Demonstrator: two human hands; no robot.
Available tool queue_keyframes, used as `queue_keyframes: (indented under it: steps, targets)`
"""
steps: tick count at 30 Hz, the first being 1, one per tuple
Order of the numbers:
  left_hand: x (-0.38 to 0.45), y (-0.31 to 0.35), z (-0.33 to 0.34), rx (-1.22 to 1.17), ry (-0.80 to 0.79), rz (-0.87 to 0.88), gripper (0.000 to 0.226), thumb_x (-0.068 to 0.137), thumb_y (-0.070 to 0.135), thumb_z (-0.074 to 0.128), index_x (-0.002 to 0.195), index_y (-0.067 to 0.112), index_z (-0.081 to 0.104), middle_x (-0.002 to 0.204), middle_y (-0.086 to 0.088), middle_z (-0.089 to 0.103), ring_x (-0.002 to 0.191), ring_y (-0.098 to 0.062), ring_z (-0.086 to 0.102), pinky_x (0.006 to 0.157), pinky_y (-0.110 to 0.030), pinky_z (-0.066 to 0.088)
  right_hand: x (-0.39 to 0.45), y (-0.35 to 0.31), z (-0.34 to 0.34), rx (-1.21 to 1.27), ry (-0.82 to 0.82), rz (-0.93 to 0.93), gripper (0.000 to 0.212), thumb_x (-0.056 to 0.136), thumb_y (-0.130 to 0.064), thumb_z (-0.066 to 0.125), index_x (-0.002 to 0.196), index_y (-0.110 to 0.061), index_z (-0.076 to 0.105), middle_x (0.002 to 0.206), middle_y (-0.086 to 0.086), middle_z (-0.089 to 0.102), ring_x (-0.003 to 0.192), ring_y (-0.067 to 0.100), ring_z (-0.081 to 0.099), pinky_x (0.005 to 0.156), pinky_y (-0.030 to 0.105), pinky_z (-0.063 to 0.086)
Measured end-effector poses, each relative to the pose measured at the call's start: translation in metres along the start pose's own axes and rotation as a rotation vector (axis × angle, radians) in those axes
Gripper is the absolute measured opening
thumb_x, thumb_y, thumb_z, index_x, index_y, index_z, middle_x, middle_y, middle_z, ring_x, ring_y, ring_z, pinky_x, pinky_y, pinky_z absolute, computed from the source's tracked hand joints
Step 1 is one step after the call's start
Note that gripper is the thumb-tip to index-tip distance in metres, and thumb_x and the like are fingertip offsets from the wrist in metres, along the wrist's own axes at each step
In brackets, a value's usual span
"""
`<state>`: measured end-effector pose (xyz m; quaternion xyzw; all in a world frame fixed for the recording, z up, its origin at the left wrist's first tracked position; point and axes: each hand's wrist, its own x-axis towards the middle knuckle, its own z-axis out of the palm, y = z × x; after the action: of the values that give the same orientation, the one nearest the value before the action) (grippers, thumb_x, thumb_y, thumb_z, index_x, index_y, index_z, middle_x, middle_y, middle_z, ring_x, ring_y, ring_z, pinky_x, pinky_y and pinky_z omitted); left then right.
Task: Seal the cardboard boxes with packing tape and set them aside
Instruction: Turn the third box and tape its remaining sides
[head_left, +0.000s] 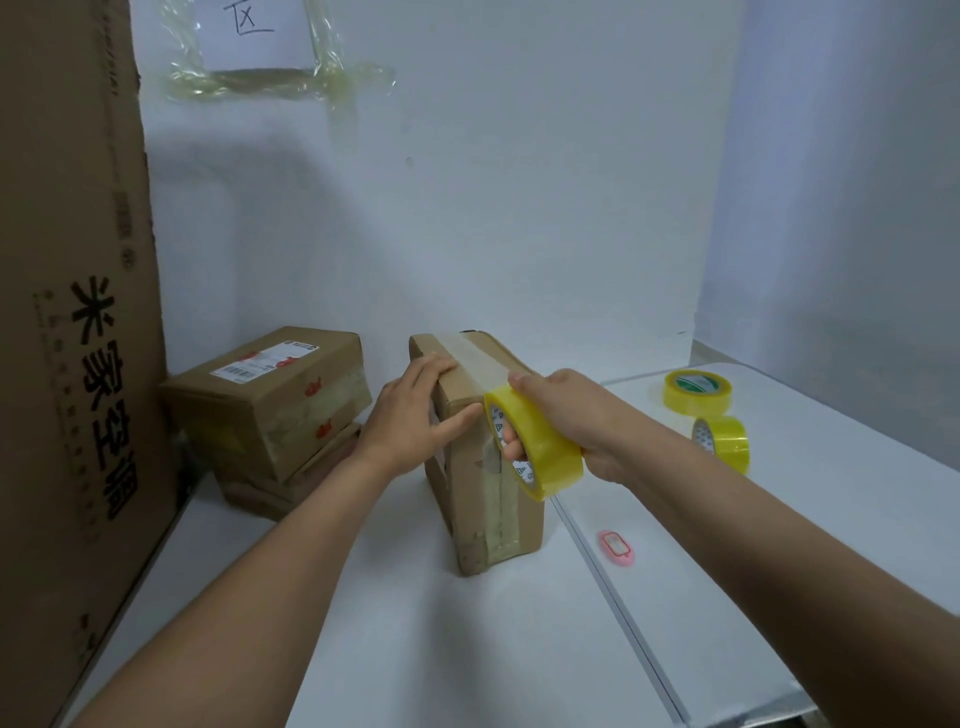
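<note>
Two bare forearms are coming in from 6 o'clock and are meeting at the box (485, 457), which is standing on its narrow side at the middle of the white table (405, 639). Its long axis is running from near to far, toward 12 o'clock, and a strip of clear tape is lying along its top edge and down the near end face.

The left hand (415, 421) is lying on the top left edge of the box with fingers nearly straight, pressing the cardboard, the thumb touching the near face. The right hand (561, 415) is gripping the yellow tape roll (535, 441) with fingers curled through its core, and the roll is touching the near upper corner of the box.

At 9 o'clock from the box, two taped boxes (270, 400) are sitting one on the other, the upper one tilted. A big carton (67, 312) with printed characters is standing at the far left. At 3 o'clock, two spare tape rolls (698, 392) are lying on a second white surface, touching each other, and a small pink object (616, 545) is lying near the seam, at 5 o'clock from the box. A paper sheet (260, 36) is being held on the white wall by tape at 11 o'clock.
</note>
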<state>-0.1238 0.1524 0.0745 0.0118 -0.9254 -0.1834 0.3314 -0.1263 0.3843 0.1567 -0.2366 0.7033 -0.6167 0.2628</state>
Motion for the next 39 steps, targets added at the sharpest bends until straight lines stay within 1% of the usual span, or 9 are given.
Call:
queue_keyframes:
  steps: [9, 14, 20, 23, 25, 28, 31, 35, 39]
  targets:
    - [-0.001, -0.003, 0.003, -0.048, 0.004, -0.016, 0.073, 0.076, 0.073, 0.052, 0.132, 0.027, 0.047, 0.137, 0.012, 0.045, 0.126, -0.011, 0.046, 0.108, -0.041, 0.038, 0.005, 0.043, 0.003, -0.047, 0.061, -0.033, 0.035, 0.103, -0.034, 0.041, 0.088, -0.008, 0.06, 0.07, 0.012, 0.069, 0.061, 0.028, 0.067, 0.064, 0.032, 0.053]
    - [-0.002, 0.001, 0.0, -0.062, 0.017, -0.029, 0.075, 0.073, 0.073, 0.054, 0.131, 0.026, 0.047, 0.138, 0.012, 0.044, 0.125, -0.004, 0.042, 0.109, -0.042, 0.036, 0.008, 0.053, 0.007, -0.06, 0.085, -0.039, 0.033, 0.102, -0.035, 0.042, 0.089, -0.009, 0.057, 0.069, 0.011, 0.069, 0.062, 0.029, 0.068, 0.063, 0.031, 0.052]
    - [-0.01, 0.001, -0.002, -0.198, -0.103, -0.008, 0.071, 0.077, 0.072, 0.053, 0.135, 0.033, 0.04, 0.141, 0.015, 0.037, 0.135, -0.001, 0.033, 0.115, -0.042, 0.03, 0.01, 0.053, -0.007, 0.058, -0.019, 0.158, 0.037, 0.097, -0.034, 0.048, 0.098, 0.0, 0.063, 0.074, 0.017, 0.068, 0.062, 0.03, 0.066, 0.066, 0.034, 0.053]
    - [0.006, -0.001, -0.019, -0.288, -0.016, -0.048, 0.053, 0.089, 0.062, 0.04, 0.131, 0.03, 0.049, 0.137, 0.012, 0.045, 0.131, -0.002, 0.04, 0.114, -0.036, 0.033, 0.014, 0.036, -0.013, -0.053, -0.003, 0.182, 0.046, 0.097, -0.052, 0.045, 0.111, -0.011, 0.06, 0.086, 0.006, 0.071, 0.064, 0.017, 0.068, 0.05, 0.019, 0.053]
    - [0.028, -0.002, -0.029, -0.243, -0.01, -0.088, 0.053, 0.097, 0.059, 0.033, 0.134, 0.027, 0.054, 0.146, 0.012, 0.043, 0.138, -0.003, 0.035, 0.117, -0.037, 0.028, 0.015, 0.028, -0.012, -0.114, 0.002, 0.194, 0.043, 0.098, -0.053, 0.043, 0.111, -0.013, 0.052, 0.082, 0.002, 0.064, 0.059, 0.012, 0.063, 0.038, 0.015, 0.046]
    - [0.066, -0.002, -0.038, -0.129, -0.248, -0.217, 0.052, 0.104, 0.051, 0.025, 0.148, 0.028, 0.039, 0.158, 0.013, 0.027, 0.147, -0.007, 0.02, 0.122, -0.035, 0.013, 0.019, 0.023, -0.01, -0.179, -0.022, 0.212, 0.035, 0.101, -0.047, 0.042, 0.113, -0.014, 0.045, 0.083, 0.002, 0.06, 0.049, 0.008, 0.056, 0.032, 0.014, 0.042]
    - [0.096, -0.005, -0.034, 0.047, -0.477, -0.297, 0.055, 0.105, 0.047, 0.018, 0.155, 0.024, 0.025, 0.161, 0.007, 0.02, 0.149, -0.012, 0.017, 0.119, -0.029, 0.009, 0.026, 0.027, -0.009, -0.199, -0.041, 0.234, 0.04, 0.101, -0.046, 0.04, 0.122, -0.012, 0.046, 0.082, 0.004, 0.061, 0.047, 0.009, 0.059, 0.034, 0.015, 0.043]
    - [0.109, 0.002, -0.017, 0.246, -0.594, -0.298, 0.052, 0.108, 0.032, 0.013, 0.152, 0.008, 0.029, 0.161, -0.005, 0.024, 0.148, -0.021, 0.018, 0.116, -0.029, 0.013, 0.037, 0.032, -0.011, -0.184, -0.048, 0.251, 0.047, 0.101, -0.047, 0.04, 0.126, -0.009, 0.047, 0.077, 0.006, 0.062, 0.041, 0.009, 0.06, 0.036, 0.017, 0.046]
    - [0.1, 0.041, -0.015, 0.28, -0.668, -0.266, 0.054, 0.106, 0.043, 0.014, 0.152, 0.018, 0.03, 0.16, -0.004, 0.026, 0.147, -0.024, 0.023, 0.119, -0.035, 0.015, 0.047, 0.034, -0.011, -0.123, -0.044, 0.249, 0.051, 0.101, -0.047, 0.04, 0.127, -0.005, 0.05, 0.081, 0.012, 0.065, 0.044, 0.017, 0.062, 0.043, 0.022, 0.053]
